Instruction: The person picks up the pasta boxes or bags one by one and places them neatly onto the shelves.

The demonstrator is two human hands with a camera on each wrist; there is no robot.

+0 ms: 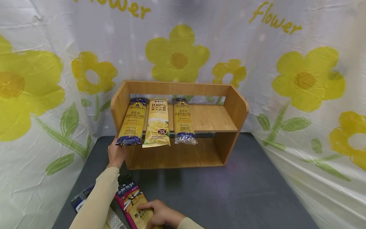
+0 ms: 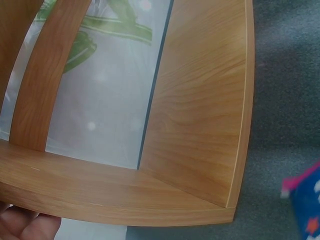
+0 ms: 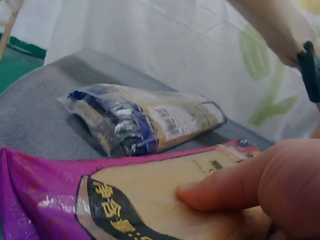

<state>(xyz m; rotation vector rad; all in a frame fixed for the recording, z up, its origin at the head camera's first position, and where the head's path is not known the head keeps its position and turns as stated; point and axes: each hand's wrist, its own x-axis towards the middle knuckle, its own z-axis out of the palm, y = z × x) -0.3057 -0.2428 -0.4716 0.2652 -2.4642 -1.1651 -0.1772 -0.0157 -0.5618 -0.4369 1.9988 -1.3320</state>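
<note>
My left hand grips the left side panel of a two-tier wooden shelf; its fingertips are hidden in the head view. In the left wrist view, bent fingers show at the panel's outer side. At the front, my right hand holds a pink-and-yellow spaghetti packet, one digit pressed on its face and the others hidden. On the upper tier lie a blue-ended spaghetti packet, a pale yellow pasta packet and another spaghetti packet, their front ends overhanging the edge.
Another clear-wrapped pasta packet lies on the grey table beyond the pink one, partly behind my left sleeve in the head view. A curtain with yellow flowers surrounds the table at the back and sides.
</note>
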